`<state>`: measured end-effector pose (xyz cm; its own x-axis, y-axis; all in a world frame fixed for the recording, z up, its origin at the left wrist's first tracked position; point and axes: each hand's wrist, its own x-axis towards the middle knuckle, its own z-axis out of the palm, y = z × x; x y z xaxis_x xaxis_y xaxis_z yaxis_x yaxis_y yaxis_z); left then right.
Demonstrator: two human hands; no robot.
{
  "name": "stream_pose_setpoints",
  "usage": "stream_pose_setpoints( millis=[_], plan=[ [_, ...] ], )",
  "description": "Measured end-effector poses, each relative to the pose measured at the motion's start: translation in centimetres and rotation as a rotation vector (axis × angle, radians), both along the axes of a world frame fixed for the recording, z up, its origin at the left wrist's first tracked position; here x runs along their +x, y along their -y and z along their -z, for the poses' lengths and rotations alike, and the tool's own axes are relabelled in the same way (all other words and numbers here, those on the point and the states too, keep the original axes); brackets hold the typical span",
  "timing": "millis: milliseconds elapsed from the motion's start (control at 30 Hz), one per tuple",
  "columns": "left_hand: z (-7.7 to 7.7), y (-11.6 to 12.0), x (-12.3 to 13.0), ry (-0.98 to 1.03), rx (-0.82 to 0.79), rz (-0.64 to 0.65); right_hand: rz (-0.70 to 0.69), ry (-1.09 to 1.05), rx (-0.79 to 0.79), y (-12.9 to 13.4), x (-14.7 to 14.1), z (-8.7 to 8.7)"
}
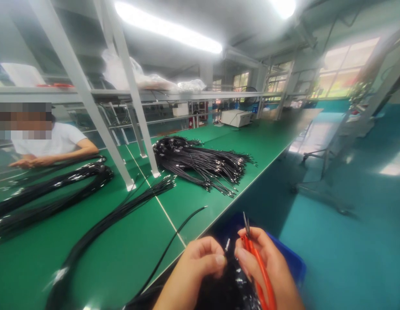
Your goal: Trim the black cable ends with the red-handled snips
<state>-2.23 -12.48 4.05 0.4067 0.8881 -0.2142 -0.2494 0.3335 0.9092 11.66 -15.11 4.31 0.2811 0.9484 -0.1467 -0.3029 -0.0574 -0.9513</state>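
Note:
My left hand (pixel 200 267) is closed in a pinch on a black cable, whose silvery end (pixel 227 244) sticks up past the thumb. Close by on the right, my right hand (pixel 267 262) is wrapped around orange-handled scissors (pixel 259 269), pointed blades upward. A small gap separates the blades from the cable end. Beneath both hands lies a dark, shiny bundle (pixel 240 275), partly hidden by them. Another single black cable (pixel 174 237) runs over the table edge to the left of my left hand, its tip resting on the green table (pixel 200 228).
A large pile of black cables (pixel 203 161) lies farther along the table. One long bundle (pixel 99 232) curves across the left side. White shelf posts (pixel 140 107) rise from the tabletop. A blue bin (pixel 293 258) sits below the edge. Opposite, a person (pixel 54 142) sits near looped cables (pixel 57 183).

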Motion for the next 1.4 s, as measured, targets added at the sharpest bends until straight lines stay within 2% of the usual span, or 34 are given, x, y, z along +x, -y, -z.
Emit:
stream_pose_setpoints(
  millis=[200,433,667,900,1100,1400],
  plan=[
    [0.0,0.1,0.2,0.000,0.007,-0.046,-0.012,0.005,0.000,-0.2,-0.2,-0.2],
    [-0.3,0.3,1.0,-0.247,0.160,-0.149,-0.019,-0.037,-0.017,-0.5,0.2,0.0],
    [-0.3,0.7,1.3,-0.629,0.474,-0.269,0.044,-0.072,-0.004,0.0,-0.1,-0.7],
    [1.7,0.3,2.4,-0.790,0.724,-0.398,0.077,-0.100,0.056,-0.9,1.4,0.2],
    [3.7,0.1,3.8,-0.905,0.994,-0.474,0.099,-0.105,0.061,-0.9,2.1,0.2],
    [3.6,0.5,3.4,-0.958,1.269,-0.576,0.151,-0.103,0.049,-0.8,2.1,0.5]
  ],
)
